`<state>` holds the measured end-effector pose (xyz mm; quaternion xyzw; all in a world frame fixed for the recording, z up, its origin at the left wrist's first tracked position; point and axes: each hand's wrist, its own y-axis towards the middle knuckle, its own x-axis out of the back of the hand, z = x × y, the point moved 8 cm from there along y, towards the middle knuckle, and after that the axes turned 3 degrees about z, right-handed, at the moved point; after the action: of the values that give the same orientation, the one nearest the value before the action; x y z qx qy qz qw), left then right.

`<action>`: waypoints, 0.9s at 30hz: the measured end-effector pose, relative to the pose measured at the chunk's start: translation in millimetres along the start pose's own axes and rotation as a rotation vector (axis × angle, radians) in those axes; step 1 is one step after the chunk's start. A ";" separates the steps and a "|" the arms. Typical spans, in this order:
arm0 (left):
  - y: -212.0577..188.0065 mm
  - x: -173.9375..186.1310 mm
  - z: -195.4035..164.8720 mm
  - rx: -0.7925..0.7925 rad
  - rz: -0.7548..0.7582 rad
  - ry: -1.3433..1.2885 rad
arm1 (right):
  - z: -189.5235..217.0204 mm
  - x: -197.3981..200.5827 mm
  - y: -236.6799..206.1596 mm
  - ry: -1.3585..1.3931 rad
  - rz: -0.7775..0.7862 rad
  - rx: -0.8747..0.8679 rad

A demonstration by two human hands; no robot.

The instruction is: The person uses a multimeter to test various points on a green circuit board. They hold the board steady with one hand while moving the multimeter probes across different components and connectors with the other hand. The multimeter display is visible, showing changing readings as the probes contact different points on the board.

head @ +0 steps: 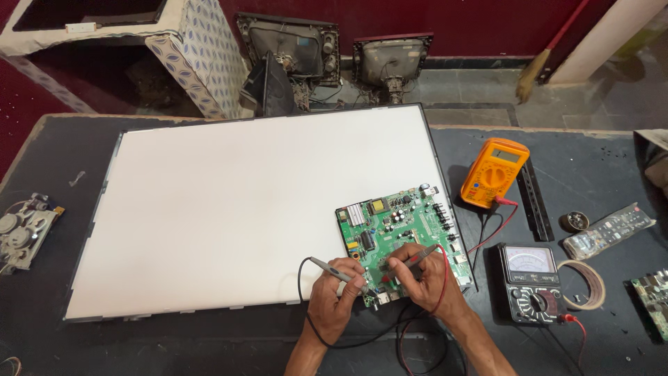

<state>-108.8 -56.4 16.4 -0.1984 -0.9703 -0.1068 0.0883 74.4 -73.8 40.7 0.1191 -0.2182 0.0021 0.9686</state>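
While the left hand (335, 292) clenches a black-leaded probe (327, 267) at seven o'clock of the green rectangular circuit board (400, 233) on the white panel (257, 209), the right hand (426, 284) pinches a red-leaded probe (423, 255). A slipping tip could bridge neighbouring contacts, since components crowd closely.

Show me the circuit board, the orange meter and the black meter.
circuit board (390, 219): head view, on its green middle.
orange meter (495, 172): head view, on its dial.
black meter (532, 282): head view, on its face below the scale window.
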 end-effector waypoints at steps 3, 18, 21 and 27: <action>-0.6 -0.5 2.9 0.005 -0.002 -0.002 | 0.8 0.5 0.6 -0.019 0.007 -0.015; 1.8 -5.0 25.2 -0.043 -0.016 -0.018 | 7.3 6.3 5.3 -0.045 -0.001 -0.065; 1.0 -5.0 24.3 -0.063 -0.016 0.004 | 5.8 6.1 4.3 -0.064 -0.006 -0.069; 3.0 -6.3 25.1 -0.007 -0.001 -0.003 | -1.9 3.8 4.2 -0.033 0.020 -0.143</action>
<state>-105.1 -49.9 -8.5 -0.1982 -0.9702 -0.1098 0.0863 78.4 -69.5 41.6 0.0474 -0.2347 -0.0058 0.9709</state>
